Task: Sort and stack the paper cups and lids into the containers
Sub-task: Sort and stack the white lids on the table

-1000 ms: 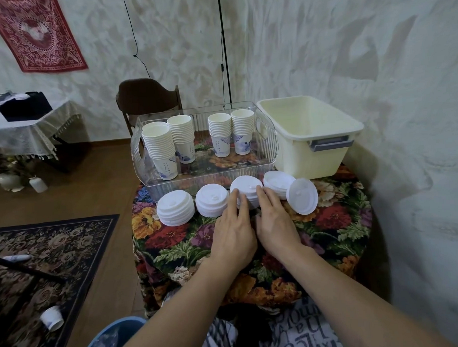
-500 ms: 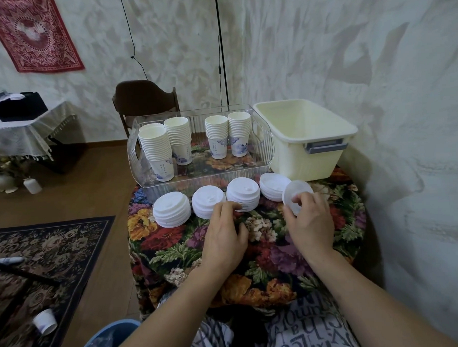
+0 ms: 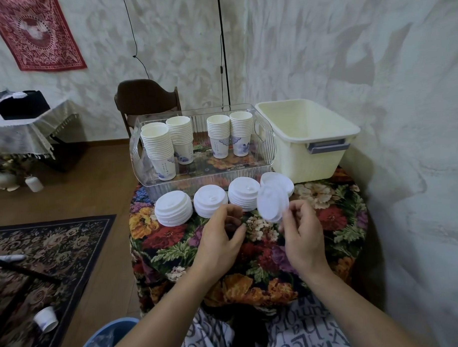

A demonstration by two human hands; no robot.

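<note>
Lids of white plastic, round with a raised rim and a moulded top, stand in four stacks along the near side of the clear container: left stack, second stack, third stack, and a lower fourth stack at the right, partly hidden. One single lid is held tilted on edge above the table, its flat translucent face toward the camera. The right hand pinches this lid at its lower right rim between thumb and fingers. The left hand hovers just left of it with fingers loosely curled, holding nothing. Paper cups, white with blue print near the base, stand nested in four upright stacks inside the clear container. A cream tub with a grey handle stands to the right, touching the container. One loose cup lies on the floor rug at the near left.
</note>
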